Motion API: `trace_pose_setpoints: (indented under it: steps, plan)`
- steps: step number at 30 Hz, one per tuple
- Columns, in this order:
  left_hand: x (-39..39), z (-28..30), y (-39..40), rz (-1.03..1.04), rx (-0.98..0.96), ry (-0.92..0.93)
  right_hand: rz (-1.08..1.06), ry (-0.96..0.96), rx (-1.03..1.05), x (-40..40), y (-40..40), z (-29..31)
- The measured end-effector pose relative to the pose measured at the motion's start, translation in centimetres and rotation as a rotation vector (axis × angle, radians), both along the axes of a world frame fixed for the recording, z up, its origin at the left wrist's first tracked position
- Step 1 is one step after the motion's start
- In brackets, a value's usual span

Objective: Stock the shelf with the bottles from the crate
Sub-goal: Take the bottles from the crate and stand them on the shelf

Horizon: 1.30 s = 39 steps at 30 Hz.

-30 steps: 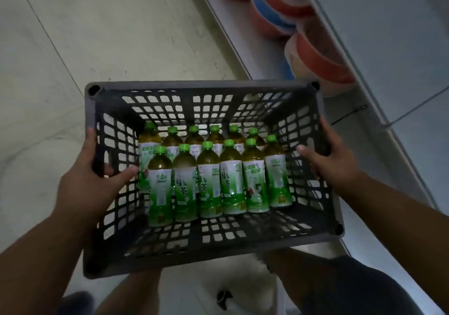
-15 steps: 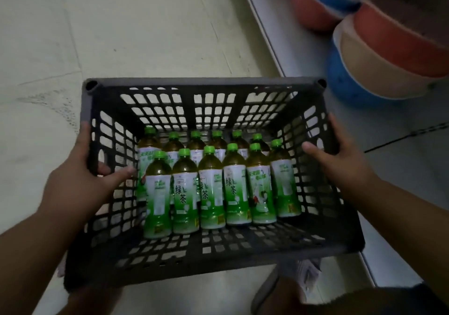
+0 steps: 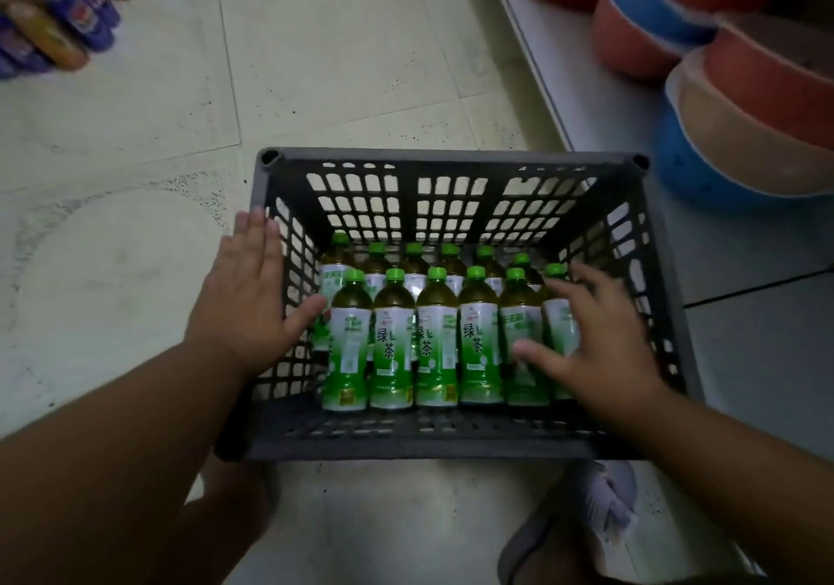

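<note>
At the far left, blurred purple and orange packages (image 3: 49,20) are seen on the floor. The left hand (image 3: 246,300) is laid flat, fingers straight, against the left wall of the grey lattice crate (image 3: 451,157), which rests on pale floor tiles. Green-capped bottles (image 3: 392,336) stand in two rows inside it, their white-green labels marked 绿茶. The right hand (image 3: 591,340) is spread open over the rightmost bottles. Stacked orange and blue basins (image 3: 744,101) are seen on the low white shelf (image 3: 532,56).

Dark grey lattice crate (image 3: 451,169); bottles (image 3: 435,336) green-capped, white-green labels, amber-green liquid; basins (image 3: 744,101) red, blue, beige; floor (image 3: 338,65) pale, speckled.
</note>
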State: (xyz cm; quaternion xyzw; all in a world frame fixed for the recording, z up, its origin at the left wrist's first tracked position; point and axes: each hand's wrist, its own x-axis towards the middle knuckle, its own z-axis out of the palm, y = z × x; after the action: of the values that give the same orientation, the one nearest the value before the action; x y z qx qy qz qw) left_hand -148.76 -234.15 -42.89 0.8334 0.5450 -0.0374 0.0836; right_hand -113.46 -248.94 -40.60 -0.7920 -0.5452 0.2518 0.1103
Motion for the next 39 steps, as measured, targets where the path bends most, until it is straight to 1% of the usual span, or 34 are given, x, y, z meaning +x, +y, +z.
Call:
trace_pose_setpoints:
  steps: [2, 3, 6, 9, 11, 14, 16, 19, 22, 24, 26, 28, 30, 31, 32, 35, 39]
  plan:
    - [-0.1, -0.1, 0.1, 0.012, -0.022, 0.0, -0.013, 0.228, -0.083, -3.5, 1.1, -1.4]
    - [0.0, -0.1, 0.1, 0.013, -0.034, -0.003, -0.013, 0.298, -0.124, -5.2, 2.0, -2.3]
    - [-0.2, 0.0, 0.1, 0.014, -0.054, -0.028, 0.026, 0.391, -0.199, -9.9, 5.6, -5.5]
    - [-0.3, 0.0, 0.2, 0.021, -0.065, -0.033, 0.052, 0.383, -0.174, -13.7, 9.6, -8.4]
    - [-0.2, 0.0, 0.3, 0.017, -0.066, -0.025, 0.09, 0.281, -0.189, -15.5, 12.0, -9.8]
    - [-0.2, -0.1, 0.4, 0.02, -0.074, -0.01, 0.255, -0.091, -0.237, -17.4, 14.3, -11.1]
    - [-0.3, -0.2, 0.5, 0.026, -0.073, -0.008, 0.344, -0.278, -0.309, -18.1, 15.1, -11.7]
    - [-0.3, -0.4, 0.6, 0.019, -0.067, -0.031, 0.455, -0.428, -0.363, -18.9, 15.5, -12.7]
    - [-0.4, -0.5, 0.6, 0.01, -0.059, -0.069, 0.453, -0.437, -0.354, -19.5, 15.6, -13.3]
    - [-0.5, -0.6, 0.6, 0.008, -0.063, -0.077, 0.395, -0.348, -0.299, -19.7, 15.1, -13.0]
    - [-0.5, -0.6, 0.6, 0.02, -0.073, -0.076, 0.345, -0.167, -0.203, -19.7, 14.4, -12.5]
    - [-0.5, -0.6, 0.6, 0.023, -0.082, -0.084, 0.206, 0.142, -0.156, -19.3, 13.8, -12.0]
    - [-0.6, -0.6, 0.6, 0.022, -0.08, -0.107, -0.016, 0.465, -0.143, -18.4, 13.8, -11.4]
    - [-0.6, -0.6, 0.6, 0.022, -0.078, -0.12, -0.107, 0.587, -0.115, -17.8, 14.0, -11.1]
    - [-0.7, -0.6, 0.6, 0.022, -0.076, -0.131, -0.158, 0.661, -0.075, -17.1, 14.4, -10.7]
    - [-0.7, -0.9, 0.6, 0.027, -0.066, -0.124, -0.162, 0.73, 0.042, -15.0, 15.9, -8.5]
    - [-0.4, -0.2, 0.6, 0.03, -0.081, -0.035, -0.116, 0.738, 0.145, -12.8, 16.2, -2.8]
